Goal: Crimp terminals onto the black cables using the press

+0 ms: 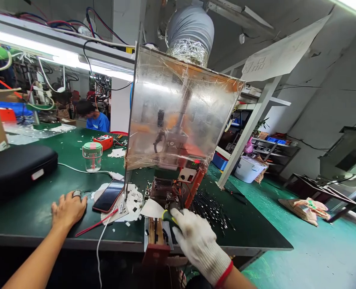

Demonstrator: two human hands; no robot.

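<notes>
One black case (18, 166) on bench (18, 208). One bare left hand (68, 210), palm down on bench, fingers loosely apart. One jar (92, 158), green lid. One red stick (90, 226), near one phone (108, 196). One scraper (151, 208), blade at front of one machine (178, 116). One gloved right hand (192, 233), curled round scraper handle. Black rods (209, 208), one heap; overlapping, cannot count.

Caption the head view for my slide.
Gloved right hand holds a scraper by the machine; bare left hand rests on the bench.
</notes>
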